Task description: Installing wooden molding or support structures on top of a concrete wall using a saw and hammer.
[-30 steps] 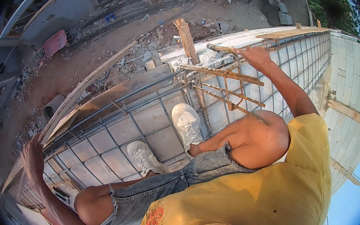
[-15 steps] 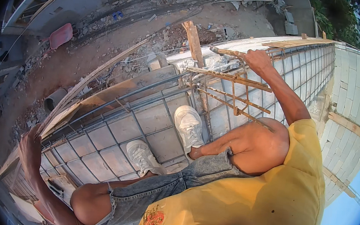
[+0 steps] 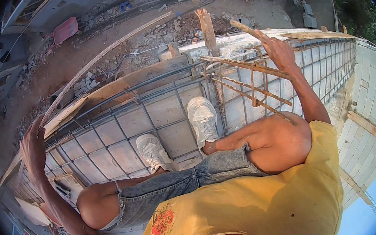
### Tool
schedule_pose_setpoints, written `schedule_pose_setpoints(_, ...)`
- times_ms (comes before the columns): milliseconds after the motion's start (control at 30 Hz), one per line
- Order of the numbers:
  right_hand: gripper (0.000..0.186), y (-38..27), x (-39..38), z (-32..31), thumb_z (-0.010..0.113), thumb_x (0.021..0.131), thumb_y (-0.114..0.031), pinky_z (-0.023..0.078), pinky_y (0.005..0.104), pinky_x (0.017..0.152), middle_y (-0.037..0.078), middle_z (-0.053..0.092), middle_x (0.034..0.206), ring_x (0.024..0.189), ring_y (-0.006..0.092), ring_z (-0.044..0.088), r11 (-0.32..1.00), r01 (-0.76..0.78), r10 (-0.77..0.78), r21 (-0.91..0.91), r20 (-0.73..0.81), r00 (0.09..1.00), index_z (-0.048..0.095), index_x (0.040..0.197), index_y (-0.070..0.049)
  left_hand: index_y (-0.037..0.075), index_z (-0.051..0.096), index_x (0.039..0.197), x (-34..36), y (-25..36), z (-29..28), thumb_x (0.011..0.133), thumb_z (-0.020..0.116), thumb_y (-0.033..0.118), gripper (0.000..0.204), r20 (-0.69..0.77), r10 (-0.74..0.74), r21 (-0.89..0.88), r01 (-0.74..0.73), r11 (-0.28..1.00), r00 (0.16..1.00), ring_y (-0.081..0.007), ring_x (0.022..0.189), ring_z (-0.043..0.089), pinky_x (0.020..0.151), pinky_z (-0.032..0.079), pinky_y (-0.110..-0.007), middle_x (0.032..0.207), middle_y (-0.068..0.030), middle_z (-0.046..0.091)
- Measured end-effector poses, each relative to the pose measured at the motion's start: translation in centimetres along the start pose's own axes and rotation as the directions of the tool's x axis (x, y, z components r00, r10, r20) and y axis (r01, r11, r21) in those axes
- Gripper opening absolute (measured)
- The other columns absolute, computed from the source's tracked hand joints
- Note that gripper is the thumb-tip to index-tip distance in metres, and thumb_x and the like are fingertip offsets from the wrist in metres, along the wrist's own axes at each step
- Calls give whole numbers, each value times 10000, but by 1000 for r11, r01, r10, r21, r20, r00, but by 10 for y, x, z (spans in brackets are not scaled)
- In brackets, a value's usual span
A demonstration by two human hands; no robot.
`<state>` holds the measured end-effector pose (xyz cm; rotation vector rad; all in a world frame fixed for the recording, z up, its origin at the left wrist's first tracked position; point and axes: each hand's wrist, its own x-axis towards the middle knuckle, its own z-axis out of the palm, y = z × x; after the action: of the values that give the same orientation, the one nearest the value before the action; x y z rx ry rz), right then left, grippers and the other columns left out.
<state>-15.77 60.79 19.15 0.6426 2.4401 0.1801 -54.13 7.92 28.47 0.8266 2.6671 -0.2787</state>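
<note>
My left hand (image 3: 33, 141) is closed round the near end of a long, thin wooden strip (image 3: 97, 63) at the left edge of the formwork; its fingertips are partly hidden. The strip slants up and away, its far end free over the ground below. My right hand (image 3: 279, 52) grips a wooden tool handle (image 3: 244, 29), which points to the left above the wall's outer edge; I cannot make out a tool head. Below my right forearm, rusty rebar with stirrups (image 3: 257, 81) juts out beside my knee.
A steel rebar grid (image 3: 125, 136) lies over the boards under my shoes (image 3: 202, 119). An upright wooden stake (image 3: 207, 32) stands at the formwork edge. Down below are rubble and a red wheelbarrow (image 3: 65, 30). To the right rises a pale block wall (image 3: 370, 87).
The far end of the wooden strip has swung up and farther out, with my left hand still on it. My right hand has tilted the tool handle's tip upward. The view has shifted slightly.
</note>
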Motion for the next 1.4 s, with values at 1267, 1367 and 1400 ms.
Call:
schedule_pose_setpoints(1267,468,-67,48,36,741,764,-382,491,409,741,120,564,907,884,294,615,868,263,-186,421,-216,959,653,1203,-246,168,611,1229,87,133,150,832,665,147,401,111,546,-431,-454,780,831,-338,938,651,818,505,-420,1068,-139,675)
schedule_pose_setpoints(1367,278,-76,54,30,714,783,-285,519,414,730,112,548,934,934,273,619,967,182,-167,179,-93,982,712,1053,-217,180,613,1232,82,129,152,837,666,170,398,101,553,-396,-476,785,827,-331,954,650,830,507,-420,1098,-130,670)
schedule_pose_setpoints(1400,278,-81,58,26,714,783,-285,519,414,730,112,548,934,934,273,619,963,202,-185,177,-106,977,712,1053,-217,187,613,1234,79,126,152,837,668,178,401,91,551,-414,-472,778,830,-326,968,647,840,508,-419,1112,-126,667)
